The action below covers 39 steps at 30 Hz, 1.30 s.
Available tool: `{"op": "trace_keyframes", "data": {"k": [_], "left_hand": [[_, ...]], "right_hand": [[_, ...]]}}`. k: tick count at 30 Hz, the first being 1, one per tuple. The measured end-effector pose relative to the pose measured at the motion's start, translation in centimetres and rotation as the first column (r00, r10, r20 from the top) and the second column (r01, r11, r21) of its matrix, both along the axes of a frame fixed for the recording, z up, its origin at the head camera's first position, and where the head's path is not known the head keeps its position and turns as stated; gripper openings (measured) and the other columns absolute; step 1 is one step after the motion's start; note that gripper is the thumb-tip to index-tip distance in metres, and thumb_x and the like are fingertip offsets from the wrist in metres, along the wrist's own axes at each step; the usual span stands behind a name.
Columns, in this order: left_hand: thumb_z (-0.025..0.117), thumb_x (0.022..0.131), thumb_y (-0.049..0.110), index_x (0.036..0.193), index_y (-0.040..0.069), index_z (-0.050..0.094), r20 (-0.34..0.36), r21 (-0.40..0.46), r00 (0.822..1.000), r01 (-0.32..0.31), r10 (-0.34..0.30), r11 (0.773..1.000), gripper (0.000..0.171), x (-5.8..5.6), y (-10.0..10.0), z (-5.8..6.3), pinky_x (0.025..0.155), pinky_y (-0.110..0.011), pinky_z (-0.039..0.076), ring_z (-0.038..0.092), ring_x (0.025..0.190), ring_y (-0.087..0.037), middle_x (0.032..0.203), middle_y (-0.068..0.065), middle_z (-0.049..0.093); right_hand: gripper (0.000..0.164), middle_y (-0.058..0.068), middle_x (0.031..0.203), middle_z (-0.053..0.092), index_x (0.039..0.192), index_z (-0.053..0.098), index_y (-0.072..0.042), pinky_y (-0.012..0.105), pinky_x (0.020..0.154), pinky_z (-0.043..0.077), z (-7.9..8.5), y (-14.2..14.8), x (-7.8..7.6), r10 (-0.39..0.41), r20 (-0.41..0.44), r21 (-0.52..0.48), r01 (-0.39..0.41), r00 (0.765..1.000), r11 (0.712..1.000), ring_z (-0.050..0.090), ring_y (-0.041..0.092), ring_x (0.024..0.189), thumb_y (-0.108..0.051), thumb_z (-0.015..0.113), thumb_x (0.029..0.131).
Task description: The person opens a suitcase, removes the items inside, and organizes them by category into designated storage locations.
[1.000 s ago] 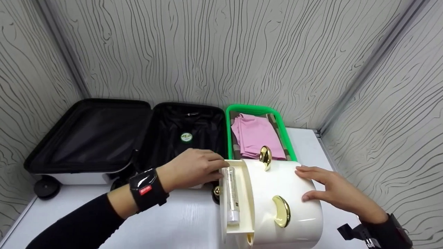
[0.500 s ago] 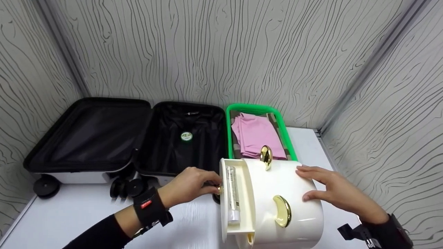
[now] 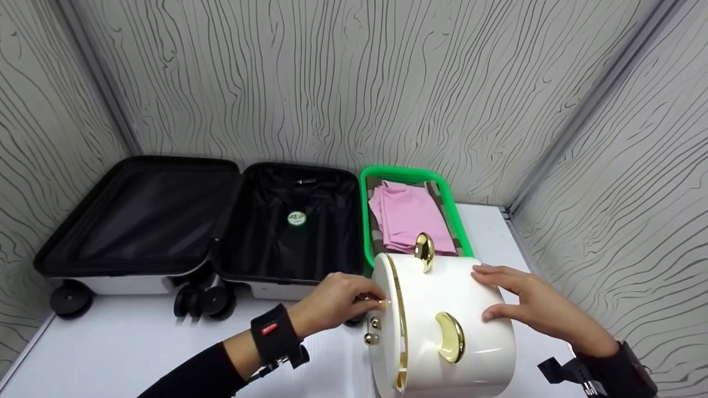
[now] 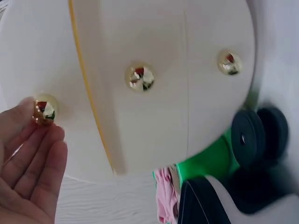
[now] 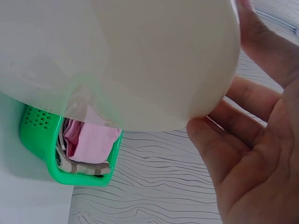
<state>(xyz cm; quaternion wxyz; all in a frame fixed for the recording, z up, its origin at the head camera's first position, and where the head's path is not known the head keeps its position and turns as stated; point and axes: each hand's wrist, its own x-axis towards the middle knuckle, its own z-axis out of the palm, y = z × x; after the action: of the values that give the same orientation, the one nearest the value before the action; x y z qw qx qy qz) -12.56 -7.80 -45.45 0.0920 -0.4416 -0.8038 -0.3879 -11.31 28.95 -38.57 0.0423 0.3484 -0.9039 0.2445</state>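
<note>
A glossy white drum-shaped drawer box (image 3: 428, 298) with gold trim lies in front of me, its drawer fronts facing left. My left hand (image 3: 345, 301) is at the upper drawer front, thumb and fingers pinching its round gold knob (image 4: 45, 109). Two more gold knobs, a middle one (image 4: 140, 77) and a lower one (image 4: 229, 62), show on the other drawer fronts in the left wrist view. My right hand (image 3: 536, 304) rests on the box's right end, fingertips and thumb spread against its edge. Two gold crescent pieces, one being a curved handle (image 3: 451, 337), stand out from the curved shell.
An open black-lined suitcase (image 3: 138, 215) lies at the back left, with a round green-and-white tin (image 3: 296, 218) inside and black wheels (image 3: 215, 301) toward me. Behind the box stands a green basket (image 3: 462, 226) holding folded pink cloth (image 3: 412, 215).
My left hand moved from inside the open drawer down to its knob, then rightward with the drawer front. The drawer slid in, hiding the clear tube. The right hand stayed put.
</note>
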Motion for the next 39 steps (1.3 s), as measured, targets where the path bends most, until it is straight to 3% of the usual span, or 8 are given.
{"op": "trace_keyframes", "data": {"k": [6,12,16,20,25,27,32,39], "left_hand": [[0.070,0.092,0.019,0.101,0.009,0.074,0.027,0.030,1.000,-0.011,0.010,1.000,0.014,0.1,1.0,-0.4,0.078,-0.009,0.048,0.064,0.087,0.000,0.097,0.002,0.072],[0.070,0.090,0.029,0.107,0.010,0.070,0.125,0.117,0.992,-0.026,0.011,0.993,0.026,0.4,0.5,-2.2,0.075,-0.020,0.054,0.065,0.086,-0.003,0.099,0.002,0.071],[0.072,0.088,0.035,0.109,0.013,0.070,0.201,0.031,0.976,-0.090,0.082,0.995,0.031,0.7,0.2,-3.8,0.074,-0.021,0.054,0.065,0.084,-0.003,0.097,0.003,0.071],[0.073,0.086,0.038,0.105,0.018,0.070,0.237,-0.089,0.965,-0.094,0.113,0.992,0.028,1.0,0.5,-5.2,0.071,-0.013,0.050,0.063,0.081,0.003,0.092,0.010,0.071],[0.075,0.087,0.030,0.099,0.018,0.069,0.273,-0.088,0.951,-0.125,0.144,0.988,0.018,1.4,1.5,-6.3,0.070,-0.010,0.047,0.061,0.078,0.007,0.088,0.015,0.069],[0.075,0.087,0.026,0.097,0.017,0.069,0.273,-0.065,0.949,-0.144,0.157,0.987,0.015,1.7,1.6,-6.5,0.070,-0.010,0.047,0.061,0.078,0.007,0.087,0.014,0.069],[0.074,0.088,0.026,0.095,0.017,0.068,0.220,-0.031,0.965,-0.138,0.141,0.990,0.013,2.7,1.3,-6.8,0.070,-0.009,0.047,0.061,0.079,0.007,0.088,0.013,0.068],[0.073,0.090,0.026,0.094,0.018,0.066,0.213,-0.015,0.968,-0.134,0.134,0.991,0.011,3.8,-1.0,-7.0,0.070,-0.011,0.049,0.061,0.079,0.005,0.088,0.013,0.068]], "right_hand": [[0.062,0.006,0.131,0.062,0.128,0.065,-0.008,0.004,0.099,0.025,-0.1,0.0,0.1,-0.002,0.004,0.001,0.002,1.000,1.000,0.045,0.000,0.127,-0.029,0.084,0.073],[0.063,0.007,0.131,0.062,0.129,0.065,-0.008,0.004,0.100,0.025,-0.2,0.0,0.0,-0.003,0.002,-0.007,0.003,1.000,1.000,0.046,0.001,0.127,-0.028,0.084,0.073],[0.064,0.006,0.132,0.061,0.129,0.065,-0.009,0.004,0.100,0.025,-0.1,0.0,-0.1,0.007,-0.007,-0.005,-0.007,1.000,1.000,0.046,0.002,0.127,-0.027,0.085,0.072],[0.064,0.007,0.132,0.061,0.129,0.064,-0.008,0.004,0.100,0.025,0.0,0.2,-0.1,0.028,-0.021,-0.009,-0.028,0.999,1.000,0.045,0.000,0.127,-0.026,0.085,0.072],[0.061,0.008,0.132,0.061,0.129,0.065,-0.007,0.004,0.100,0.026,0.2,0.4,-0.1,0.034,-0.009,0.000,-0.034,0.999,0.999,0.043,-0.003,0.128,-0.029,0.084,0.074],[0.062,0.007,0.132,0.061,0.129,0.064,-0.007,0.004,0.100,0.026,0.2,0.5,-0.2,0.041,0.004,0.006,-0.041,0.999,0.999,0.042,-0.003,0.128,-0.029,0.083,0.075],[0.065,0.006,0.134,0.060,0.132,0.062,-0.006,0.005,0.101,0.025,0.3,1.0,-0.3,0.090,0.029,0.001,-0.090,0.996,0.996,0.040,-0.004,0.129,-0.024,0.084,0.074],[0.066,0.004,0.136,0.058,0.133,0.061,-0.008,0.005,0.101,0.025,0.1,1.3,-0.5,0.104,0.051,-0.006,-0.104,0.993,0.995,0.038,-0.005,0.130,-0.023,0.084,0.073]]}}
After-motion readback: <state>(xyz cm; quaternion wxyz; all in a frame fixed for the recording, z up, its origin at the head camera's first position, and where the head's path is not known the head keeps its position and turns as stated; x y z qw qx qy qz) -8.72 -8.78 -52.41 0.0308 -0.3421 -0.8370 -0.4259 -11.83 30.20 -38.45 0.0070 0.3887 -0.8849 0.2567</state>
